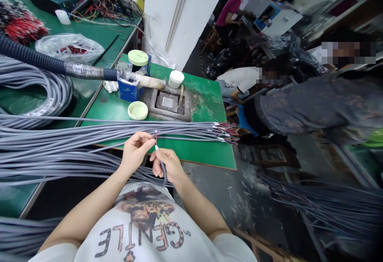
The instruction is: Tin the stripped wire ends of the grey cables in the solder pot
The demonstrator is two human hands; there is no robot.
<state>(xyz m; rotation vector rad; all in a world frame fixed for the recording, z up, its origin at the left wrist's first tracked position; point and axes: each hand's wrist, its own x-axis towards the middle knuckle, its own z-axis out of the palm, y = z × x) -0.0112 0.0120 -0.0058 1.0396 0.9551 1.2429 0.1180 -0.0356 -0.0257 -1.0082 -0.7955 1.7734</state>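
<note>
Your right hand clamps the cable, your left hand pinches its wires, and too sharp a tug could snap one.

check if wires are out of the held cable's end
Out: red and dark wires extend past the white band on the cable, at the left hand; the right hand holds the cable.

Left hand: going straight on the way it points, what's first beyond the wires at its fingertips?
Likely the grey cables on the green table, though how high the left hand sits is unclear.
</note>
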